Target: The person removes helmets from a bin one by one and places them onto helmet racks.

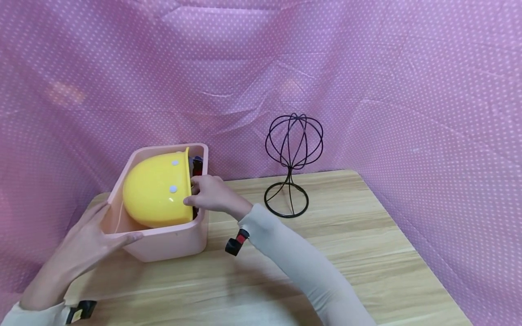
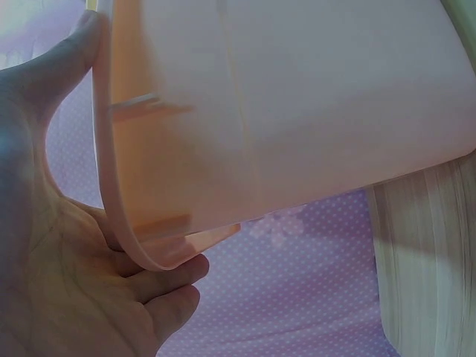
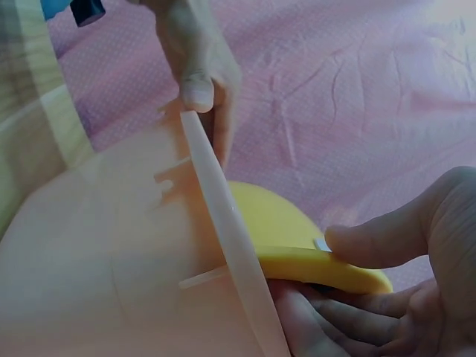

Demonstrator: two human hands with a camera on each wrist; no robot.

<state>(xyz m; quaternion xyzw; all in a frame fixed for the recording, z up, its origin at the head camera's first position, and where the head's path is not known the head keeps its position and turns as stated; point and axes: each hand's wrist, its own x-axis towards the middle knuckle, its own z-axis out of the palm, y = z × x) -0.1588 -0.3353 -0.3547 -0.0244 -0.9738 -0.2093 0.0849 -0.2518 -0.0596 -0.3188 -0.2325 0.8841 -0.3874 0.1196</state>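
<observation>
A yellow hard hat [image 1: 157, 194] lies dome-left inside a pink plastic bin [image 1: 163, 242] on the wooden table. My right hand [image 1: 191, 192] pinches the hat's brim at the bin's right side. In the right wrist view the thumb [image 3: 387, 242] lies on top of the yellow brim [image 3: 297, 256] and the fingers curl under it, beside the bin's rim [image 3: 223, 223]. My left hand [image 1: 110, 228] grips the bin's near left corner. The left wrist view shows the thumb [image 2: 74, 52] and curled fingers [image 2: 175, 279] on either side of the bin's rim [image 2: 111, 201].
A black wire hat stand [image 1: 291, 167] with a round base stands on the table [image 1: 346, 235] right of the bin. Pink dotted cloth [image 1: 408, 90] hangs behind and on both sides. Something dark and red shows inside the bin behind the hat.
</observation>
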